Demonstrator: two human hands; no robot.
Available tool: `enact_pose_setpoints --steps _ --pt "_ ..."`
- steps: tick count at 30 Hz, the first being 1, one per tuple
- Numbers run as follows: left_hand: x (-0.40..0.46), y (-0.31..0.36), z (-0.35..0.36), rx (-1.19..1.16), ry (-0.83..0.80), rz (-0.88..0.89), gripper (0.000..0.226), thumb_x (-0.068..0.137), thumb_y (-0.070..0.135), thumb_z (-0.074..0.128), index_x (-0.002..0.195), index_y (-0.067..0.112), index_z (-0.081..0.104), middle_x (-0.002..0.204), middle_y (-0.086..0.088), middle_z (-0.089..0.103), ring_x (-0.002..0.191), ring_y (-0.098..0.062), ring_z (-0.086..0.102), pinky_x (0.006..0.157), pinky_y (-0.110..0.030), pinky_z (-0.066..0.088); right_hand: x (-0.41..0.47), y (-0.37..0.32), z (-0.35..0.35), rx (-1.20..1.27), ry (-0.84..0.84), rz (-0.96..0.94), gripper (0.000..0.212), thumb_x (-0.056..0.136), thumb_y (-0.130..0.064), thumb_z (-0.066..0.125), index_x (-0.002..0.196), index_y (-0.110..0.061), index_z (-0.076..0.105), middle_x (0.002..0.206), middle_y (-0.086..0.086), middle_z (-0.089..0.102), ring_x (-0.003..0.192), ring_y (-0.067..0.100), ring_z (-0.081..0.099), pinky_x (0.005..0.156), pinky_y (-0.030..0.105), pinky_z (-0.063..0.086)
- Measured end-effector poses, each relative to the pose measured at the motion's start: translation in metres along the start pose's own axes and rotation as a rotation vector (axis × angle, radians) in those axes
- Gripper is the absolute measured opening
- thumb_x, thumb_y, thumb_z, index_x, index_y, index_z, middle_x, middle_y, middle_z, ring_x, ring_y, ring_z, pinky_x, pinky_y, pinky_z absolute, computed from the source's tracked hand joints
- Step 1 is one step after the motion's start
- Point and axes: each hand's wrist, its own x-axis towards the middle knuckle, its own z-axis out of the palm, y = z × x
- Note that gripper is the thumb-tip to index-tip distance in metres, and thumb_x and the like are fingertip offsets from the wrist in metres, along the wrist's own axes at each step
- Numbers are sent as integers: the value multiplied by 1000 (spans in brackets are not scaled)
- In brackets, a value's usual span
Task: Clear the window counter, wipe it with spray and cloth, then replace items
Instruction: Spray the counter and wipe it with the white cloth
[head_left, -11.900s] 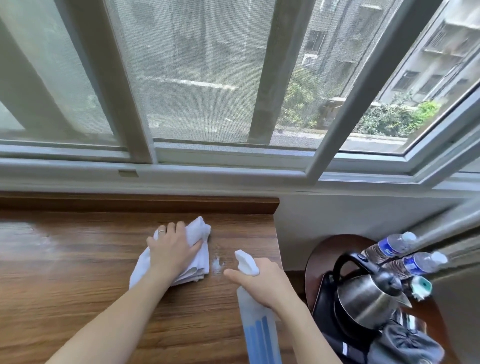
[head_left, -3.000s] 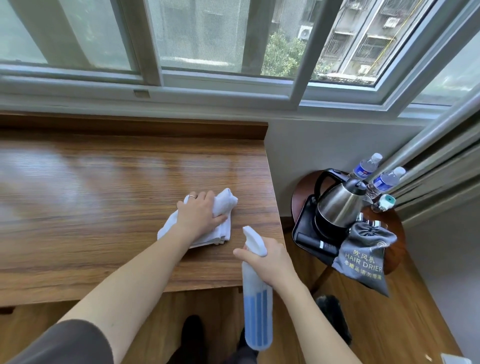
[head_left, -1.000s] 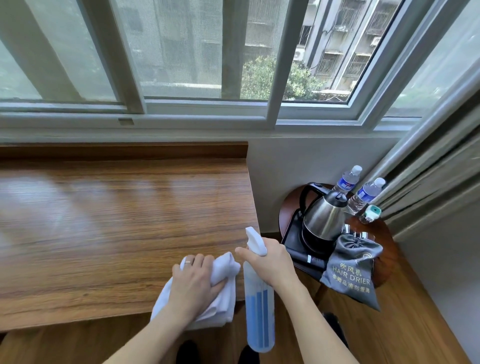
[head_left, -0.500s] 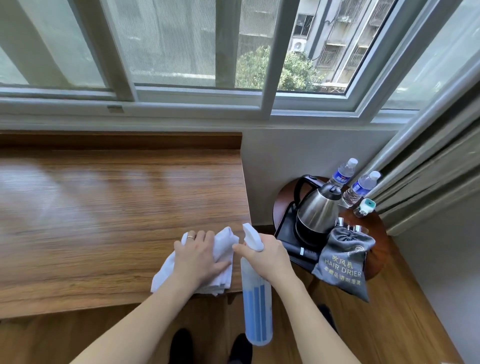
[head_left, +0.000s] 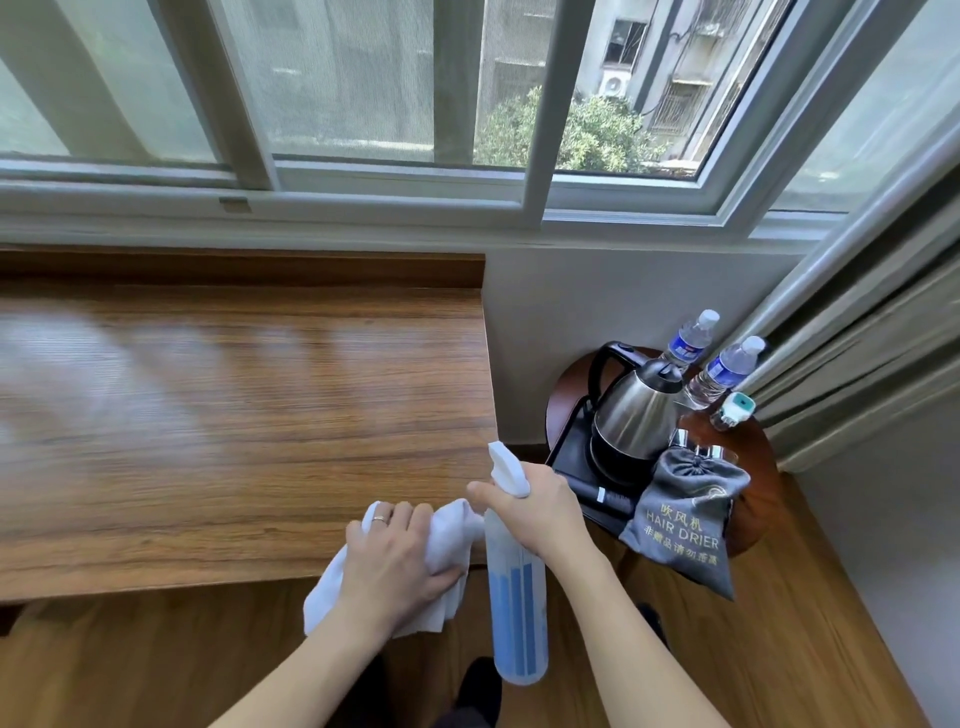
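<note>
The wooden window counter (head_left: 234, 415) has nothing on it except a white cloth (head_left: 452, 525) at its front right corner. My left hand (head_left: 395, 556) lies on the bunched cloth with fingers and thumb curled round it. Part of the cloth hangs over the counter's front edge. My right hand (head_left: 540, 512) grips the neck of a clear spray bottle (head_left: 519, 608) holding blue liquid. It is upright, just off the counter's right end, with its white nozzle pointing left toward the counter.
To the right stands a low round side table (head_left: 758, 499). On it are a black tray (head_left: 571, 452), a steel kettle (head_left: 634, 410), two water bottles (head_left: 691, 338), a small teal-capped bottle (head_left: 732, 410) and a grey hair drier bag (head_left: 685, 519). Curtains (head_left: 857, 338) hang behind it.
My left hand has drawn the cloth back toward the counter's front edge, so it now overhangs. The right hand with the spray bottle has stayed beside it.
</note>
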Motion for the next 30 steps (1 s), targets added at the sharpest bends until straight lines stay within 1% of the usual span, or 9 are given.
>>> enact_pose_setpoints --steps 3,6,10,14,16,18,20,25,30 --pt "16 -3 0 -26 16 -32 61 63 78 54 84 21 60 80 5 59 80 -24 58 61 -37 37 1 3 -3 5 4 10 43 75 -58 65 70 -16 58 64 -3 55 60 12 51 57 30 41" --pt "40 -7 0 -27 19 -58 65 65 81 49 83 19 59 80 4 61 83 -26 60 61 -38 40 2 4 -6 6 7 13 43 77 -56 67 65 -19 47 60 -6 46 57 11 43 55 30 36" --pt "66 -9 6 -4 21 -68 70 63 84 47 83 18 59 80 2 63 86 -29 62 62 -37 41 0 7 -11 -15 -5 -13 38 82 -52 67 65 -23 49 61 -7 50 59 9 47 56 27 37" --pt "83 -2 7 35 -1 -132 71 64 85 50 93 21 58 93 4 66 95 -26 60 69 -41 42 -1 15 -10 -24 -22 -22 35 81 -53 66 75 -19 59 70 -4 60 66 10 55 60 28 42" --pt "86 4 3 44 -52 -172 70 67 84 49 99 22 56 101 5 64 103 -24 57 75 -42 41 -1 20 -10 -32 -18 -23 35 82 -53 67 71 -22 55 66 -6 56 63 9 52 57 26 40" --pt "81 9 0 41 -83 -192 69 69 84 46 101 23 53 103 5 63 106 -23 55 76 -43 40 -1 25 -9 -43 -19 -18 37 82 -53 68 67 -24 51 63 -8 53 61 8 50 56 25 38" --pt "69 15 -1 42 -74 -180 68 70 84 45 99 22 53 99 5 64 103 -23 56 74 -41 40 -1 29 -8 -53 -29 -18 37 81 -54 68 67 -25 50 63 -8 52 60 7 49 56 25 38" --pt "31 36 2 26 1 -122 62 63 79 48 79 19 55 73 4 62 77 -24 61 58 -37 39 2 35 -9 -51 -63 -23 31 81 -49 65 67 -26 51 64 -8 53 60 9 50 56 25 39" --pt "14 48 6 31 31 -129 60 60 75 52 76 17 55 68 2 57 69 -24 59 55 -34 33 9 41 -14 -65 -73 -49 37 82 -56 65 68 -25 50 64 -8 52 59 7 49 56 25 38"
